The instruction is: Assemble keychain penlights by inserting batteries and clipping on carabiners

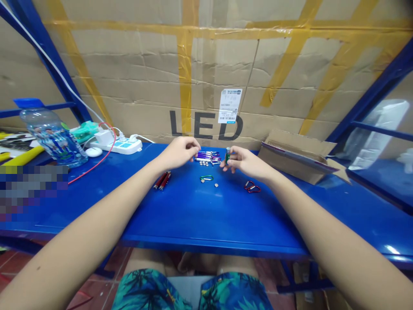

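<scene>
Between the fingertips of my right hand (240, 160) stands a small green cylinder (227, 157) with a silver top end, held upright. My left hand (183, 151) is closed in a pinch by the left end of a row of purple and silver metal tubes (209, 154); what it pinches, if anything, is hidden. Several small round silver button cells (204, 163) lie in front of that row. Nearer to me are a green carabiner (207, 177) and two more cells (216, 185). Red carabiners (252, 187) lie below my right wrist, dark red metal tubes (162, 181) below my left.
An open cardboard box (295, 157) stands at the right on the blue table (209, 219). To the left are a white power strip (124, 145), a red cable (103, 168) and a plastic bottle (53, 135). A large taped carton (145, 82) rises behind.
</scene>
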`<state>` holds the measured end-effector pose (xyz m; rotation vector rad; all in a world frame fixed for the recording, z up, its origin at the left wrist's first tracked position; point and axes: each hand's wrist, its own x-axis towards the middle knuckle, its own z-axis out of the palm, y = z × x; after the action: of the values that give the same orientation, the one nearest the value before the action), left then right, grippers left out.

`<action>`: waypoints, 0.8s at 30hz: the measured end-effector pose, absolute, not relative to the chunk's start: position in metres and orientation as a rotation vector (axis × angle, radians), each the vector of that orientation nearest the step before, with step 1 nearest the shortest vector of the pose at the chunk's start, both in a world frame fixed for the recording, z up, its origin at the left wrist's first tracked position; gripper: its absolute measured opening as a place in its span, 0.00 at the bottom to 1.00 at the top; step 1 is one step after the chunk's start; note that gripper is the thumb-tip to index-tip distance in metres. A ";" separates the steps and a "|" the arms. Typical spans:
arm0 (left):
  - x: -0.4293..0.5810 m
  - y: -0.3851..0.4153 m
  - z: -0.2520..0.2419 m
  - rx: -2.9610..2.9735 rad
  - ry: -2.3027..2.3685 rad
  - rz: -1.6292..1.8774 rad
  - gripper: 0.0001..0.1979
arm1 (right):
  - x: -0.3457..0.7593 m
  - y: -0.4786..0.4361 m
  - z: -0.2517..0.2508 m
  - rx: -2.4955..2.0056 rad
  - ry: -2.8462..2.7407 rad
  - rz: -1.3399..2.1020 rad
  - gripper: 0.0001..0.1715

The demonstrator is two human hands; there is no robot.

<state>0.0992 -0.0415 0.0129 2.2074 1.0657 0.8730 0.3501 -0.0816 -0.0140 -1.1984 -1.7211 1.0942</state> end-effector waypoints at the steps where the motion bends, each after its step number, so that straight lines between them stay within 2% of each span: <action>1: 0.099 -0.043 0.012 2.323 1.045 0.775 0.07 | 0.351 -0.080 -0.016 -1.208 -1.769 1.061 0.11; 7: 0.104 -0.055 0.004 2.709 0.783 0.162 0.09 | 0.355 -0.078 -0.024 -1.220 -2.032 0.892 0.09; 14: 0.110 -0.067 0.004 2.776 0.770 0.054 0.08 | 0.355 -0.083 -0.022 -1.159 -2.242 0.801 0.08; 24: 0.115 -0.075 0.002 2.780 0.846 0.069 0.05 | 0.362 -0.081 -0.012 -1.169 -2.114 0.892 0.09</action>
<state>0.1147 -0.0752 0.0019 2.7800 0.8461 0.0686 0.3620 -0.0810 -0.0123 -1.1689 -2.1136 0.8917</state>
